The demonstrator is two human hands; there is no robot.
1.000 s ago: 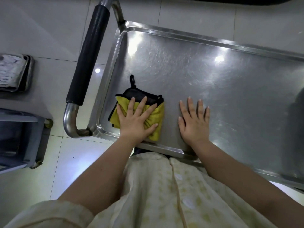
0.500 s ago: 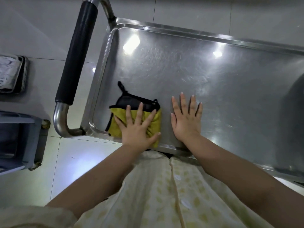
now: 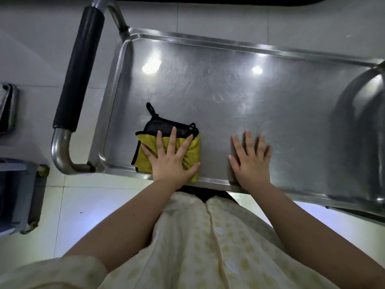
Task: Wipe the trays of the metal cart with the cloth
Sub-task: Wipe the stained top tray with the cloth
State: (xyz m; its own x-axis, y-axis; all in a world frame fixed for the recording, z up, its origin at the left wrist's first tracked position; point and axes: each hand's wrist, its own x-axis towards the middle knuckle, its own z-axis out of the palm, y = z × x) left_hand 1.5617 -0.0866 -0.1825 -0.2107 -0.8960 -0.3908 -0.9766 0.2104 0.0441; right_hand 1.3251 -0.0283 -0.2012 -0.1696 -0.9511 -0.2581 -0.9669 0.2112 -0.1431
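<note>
The top tray (image 3: 229, 84) of the metal cart fills the middle of the head view, shiny and bare. A folded yellow and black cloth (image 3: 191, 149) lies at the tray's near left corner. My left hand (image 3: 173, 161) presses flat on the cloth with fingers spread. To its right, my right hand (image 3: 250, 161) rests flat on the bare steel near the front rim, fingers straight.
The cart's push handle (image 3: 79, 76), black grip on a steel tube, curves round the left end. A dark grey bin on castors (image 3: 18, 195) stands on the tiled floor at the left. A metal tray (image 3: 8, 107) sits at the far left edge.
Both hands and the cloth sit a little farther right along the tray's front edge, and the right hand has drawn farther from the cloth. The camera view has shifted.
</note>
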